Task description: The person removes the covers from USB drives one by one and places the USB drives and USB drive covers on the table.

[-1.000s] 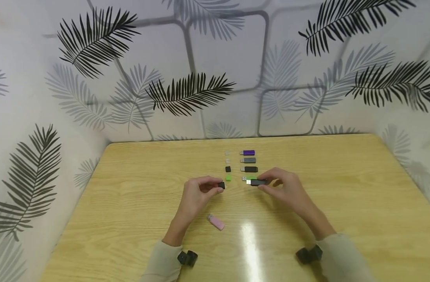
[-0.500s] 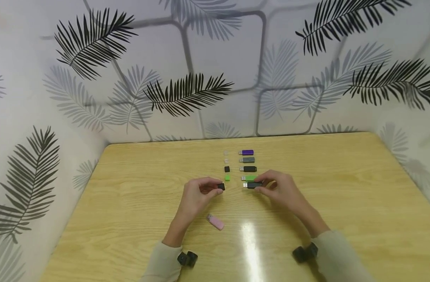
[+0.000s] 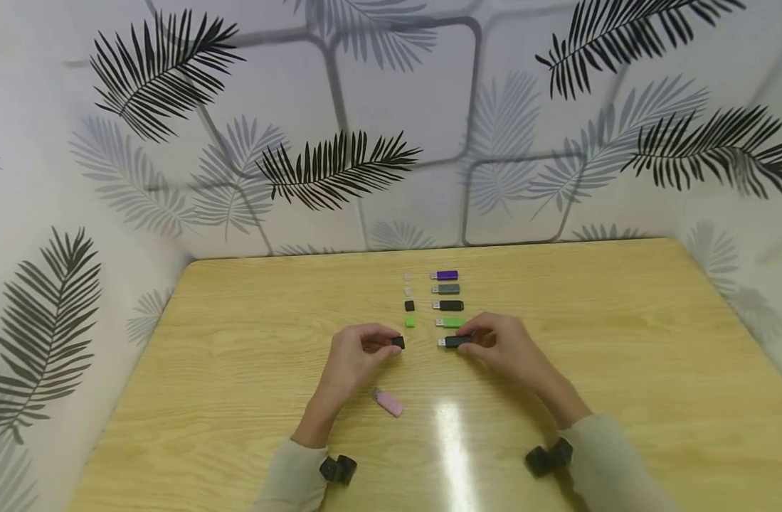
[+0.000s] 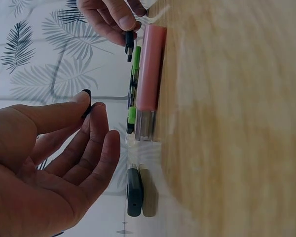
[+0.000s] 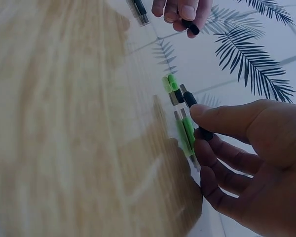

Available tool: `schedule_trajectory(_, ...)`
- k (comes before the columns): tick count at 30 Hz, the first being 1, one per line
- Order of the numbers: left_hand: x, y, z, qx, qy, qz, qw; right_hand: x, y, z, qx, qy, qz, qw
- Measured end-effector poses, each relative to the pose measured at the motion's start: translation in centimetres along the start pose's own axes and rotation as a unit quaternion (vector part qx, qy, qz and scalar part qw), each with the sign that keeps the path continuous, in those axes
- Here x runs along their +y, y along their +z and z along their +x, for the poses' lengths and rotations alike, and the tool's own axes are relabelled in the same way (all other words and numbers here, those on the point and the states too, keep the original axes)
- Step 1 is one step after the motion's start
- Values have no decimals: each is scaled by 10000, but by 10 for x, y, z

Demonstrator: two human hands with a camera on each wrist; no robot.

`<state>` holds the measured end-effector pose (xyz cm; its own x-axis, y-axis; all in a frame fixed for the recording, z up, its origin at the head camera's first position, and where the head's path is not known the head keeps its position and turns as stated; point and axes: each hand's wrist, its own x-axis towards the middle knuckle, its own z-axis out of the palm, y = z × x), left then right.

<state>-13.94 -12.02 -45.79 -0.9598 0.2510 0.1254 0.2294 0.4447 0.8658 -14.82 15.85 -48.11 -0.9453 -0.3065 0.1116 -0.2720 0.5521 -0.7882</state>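
Observation:
My left hand [image 3: 357,359] pinches a small black USB cap [image 3: 398,342] between thumb and fingertips, above the table; the left wrist view shows this cap [image 4: 87,102] edge-on. My right hand [image 3: 502,348] holds a black USB flash drive [image 3: 453,342] by its rear end, metal plug pointing left toward the cap. Cap and drive are apart. Just beyond the held drive lies an uncapped green flash drive [image 3: 450,323], its right end close to the right fingers. A green cap [image 3: 410,322] lies to its left. Nearer the person, a pink flash drive [image 3: 388,403] lies slanted.
Behind the green drive lie a black drive [image 3: 451,306], a grey drive [image 3: 446,289] and a purple drive [image 3: 446,275] in a column. Left of them are a black cap [image 3: 409,306] and two clear caps [image 3: 407,291]. The patterned wall [image 3: 397,213] borders the table's far edge.
My right hand has brought the black drive left and nearer the person, so the green drive behind it shows more. My left hand has barely moved with its cap.

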Motion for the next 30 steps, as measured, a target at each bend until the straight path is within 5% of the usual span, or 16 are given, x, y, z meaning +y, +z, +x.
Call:
schedule_trajectory(11, -4, 1, 9, -491, -148, 289, 9983, 0, 3, 3, -90, 73, -218, 9997)
schedule_trajectory(20, -3, 8, 24, -838, -104, 983, 9916, -6, 2, 6, -216, 229, -490, 9983)
schedule_trajectory(30, 3, 16, 31, -877, -206, 1515, 9843, -8, 1, 8, -272, 219, -605, 9976)
